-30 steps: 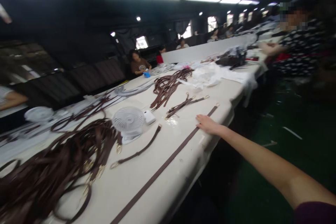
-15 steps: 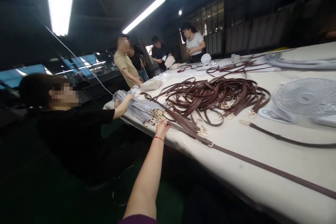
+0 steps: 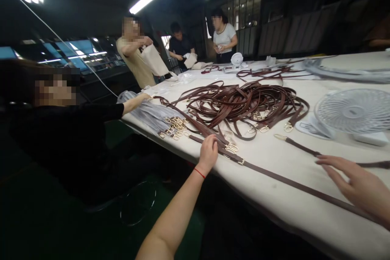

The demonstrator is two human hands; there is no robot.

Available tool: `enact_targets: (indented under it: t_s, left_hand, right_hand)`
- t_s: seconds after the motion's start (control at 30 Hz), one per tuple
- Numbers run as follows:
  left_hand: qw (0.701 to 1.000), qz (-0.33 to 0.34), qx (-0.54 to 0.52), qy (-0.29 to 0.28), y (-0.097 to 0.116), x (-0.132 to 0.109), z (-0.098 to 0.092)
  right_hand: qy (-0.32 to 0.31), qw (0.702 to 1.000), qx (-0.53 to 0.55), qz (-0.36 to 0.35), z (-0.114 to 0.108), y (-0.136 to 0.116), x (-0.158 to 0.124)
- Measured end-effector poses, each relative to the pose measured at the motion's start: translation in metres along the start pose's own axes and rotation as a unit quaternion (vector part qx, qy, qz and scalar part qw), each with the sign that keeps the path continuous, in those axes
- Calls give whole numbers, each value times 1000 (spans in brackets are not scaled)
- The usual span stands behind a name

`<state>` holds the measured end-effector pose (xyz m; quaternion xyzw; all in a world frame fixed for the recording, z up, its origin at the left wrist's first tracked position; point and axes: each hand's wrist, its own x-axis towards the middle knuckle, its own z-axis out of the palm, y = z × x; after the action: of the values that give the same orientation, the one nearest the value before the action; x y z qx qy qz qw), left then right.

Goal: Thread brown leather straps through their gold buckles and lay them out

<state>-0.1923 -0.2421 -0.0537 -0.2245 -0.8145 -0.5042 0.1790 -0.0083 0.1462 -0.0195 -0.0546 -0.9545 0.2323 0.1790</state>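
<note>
A long brown strap (image 3: pixel 274 175) with gold hardware runs along the near edge of the table. My left hand (image 3: pixel 209 152) has its fingers closed on it, near its clasp end. Over the right part of the same strap reaches my right hand (image 3: pixel 355 178), open, fingers stretched out and thumb apart. Just beyond its fingertips lies a shorter dark strap (image 3: pixel 303 147) with a gold clasp. Behind my left hand is a tangled heap of brown straps (image 3: pixel 243 105). Plastic-wrapped straps (image 3: pixel 146 113) with gold clasps lie to the left.
A white fan (image 3: pixel 358 110) lies on the pale table (image 3: pixel 292 215) at right, with a small fan (image 3: pixel 237 59) farther back. A co-worker in black (image 3: pixel 61 146) sits at left, one arm over the wrapped straps. Several other people stand at the far end, one lifting a pale bag (image 3: pixel 154 60).
My left hand has moved right along the strap, away from its clasp end. My right hand has come into view. A far co-worker has raised a pale bag off the table.
</note>
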Motion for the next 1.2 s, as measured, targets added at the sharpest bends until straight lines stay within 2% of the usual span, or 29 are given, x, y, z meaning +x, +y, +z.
enact_targets:
  t_s: [0.1,0.2,0.3,0.4,0.47,0.6,0.77,0.9,0.97,1.03,1.2]
  left_hand:
    - [996,21,82,-16,8,-14,16]
    - [991,14,127,33,7,-21,20]
    - [987,-13,145,61,5,-23,20]
    - [984,-32,165,56,6,-25,20]
    - [983,-35,167,60,8,-26,21]
    - [985,-41,154,68,8,-28,23]
    - [984,-40,160,72,6,-29,26]
    - [981,-31,177,77,6,-28,26]
    - [980,-20,184,75,7,-28,25]
    - [980,-6,188,70,6,-28,23]
    - [981,12,188,54,-2,-22,22]
  right_hand:
    - [-41,996,57,-49,34,-64,35]
    - [-95,988,82,-90,68,-117,68]
    - [-141,980,91,-105,106,-157,96]
    - [-166,977,47,-127,145,-184,116]
    - [-158,977,4,-146,166,-194,125]
    - [-127,983,-2,-133,188,-193,136]
    - [-137,986,39,-81,188,-175,144]
    - [-172,979,70,-87,175,-168,141]
    - [-170,979,63,-94,162,-161,140]
    - [-145,986,44,-74,144,-146,141]
    - [-37,996,-48,59,85,-79,146]
